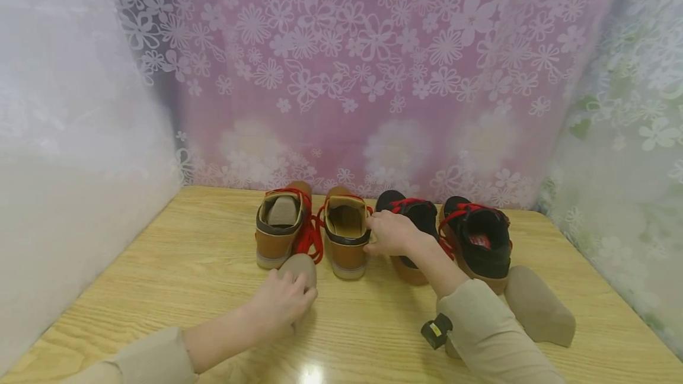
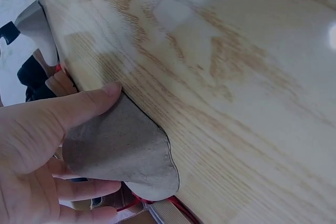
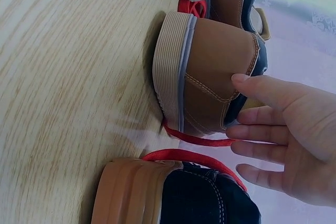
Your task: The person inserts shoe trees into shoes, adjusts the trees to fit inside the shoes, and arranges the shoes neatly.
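My left hand (image 1: 280, 301) grips a grey-beige shoe insert (image 1: 300, 266) just above the table, in front of the brown shoes. In the left wrist view, the thumb lies on one side of the insert (image 2: 126, 145) and the fingers on the other. My right hand (image 1: 395, 234) is at the right side of the right brown shoe (image 1: 347, 258). In the right wrist view, its thumb touches this shoe's (image 3: 215, 61) upper near the collar, with the fingers fairly straight. The left brown shoe (image 1: 274, 248) has another insert (image 1: 283, 212) inside.
To the right stand two black shoes with red laces, the left one (image 1: 395, 197) partly behind my right hand and the other (image 1: 491, 265) beside it. Another grey insert (image 1: 539, 307) lies at the right. Red laces (image 1: 306, 236) hang between the brown shoes. Curtains (image 1: 347, 76) enclose the table.
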`<state>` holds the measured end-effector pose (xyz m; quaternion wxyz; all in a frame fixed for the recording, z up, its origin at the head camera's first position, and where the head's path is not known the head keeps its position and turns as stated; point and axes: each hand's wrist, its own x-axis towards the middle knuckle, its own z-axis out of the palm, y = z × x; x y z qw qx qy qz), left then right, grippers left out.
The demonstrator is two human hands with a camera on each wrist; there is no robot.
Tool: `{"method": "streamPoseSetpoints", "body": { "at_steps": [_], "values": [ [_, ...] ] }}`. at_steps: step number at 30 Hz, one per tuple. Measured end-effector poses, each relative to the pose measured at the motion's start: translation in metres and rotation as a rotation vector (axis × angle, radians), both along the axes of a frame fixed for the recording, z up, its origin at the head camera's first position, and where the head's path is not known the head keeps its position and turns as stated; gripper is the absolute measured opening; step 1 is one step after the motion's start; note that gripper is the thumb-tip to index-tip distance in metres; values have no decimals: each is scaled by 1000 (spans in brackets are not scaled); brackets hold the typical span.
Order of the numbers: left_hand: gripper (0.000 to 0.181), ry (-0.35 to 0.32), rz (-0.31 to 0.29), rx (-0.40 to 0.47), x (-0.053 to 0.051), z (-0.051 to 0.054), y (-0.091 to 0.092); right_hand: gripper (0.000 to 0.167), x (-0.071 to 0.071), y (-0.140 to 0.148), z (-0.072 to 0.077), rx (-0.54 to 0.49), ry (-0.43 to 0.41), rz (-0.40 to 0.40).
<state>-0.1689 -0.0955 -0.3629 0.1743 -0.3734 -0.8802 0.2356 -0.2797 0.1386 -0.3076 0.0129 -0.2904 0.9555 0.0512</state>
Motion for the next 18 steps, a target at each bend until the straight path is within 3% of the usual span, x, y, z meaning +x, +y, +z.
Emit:
{"method": "streamPoseSetpoints", "body": {
  "at_steps": [8,11,18],
  "values": [
    [48,42,17,-76,2,1,3,38,-1,1,1,0,0,-8],
    [46,84,8,-99,4,0,4,38,0,1,1,-1,1,-6],
    [21,198,-36,-132,6,-3,5,38,-1,1,0,-8,-9,-4]
  ]
}}
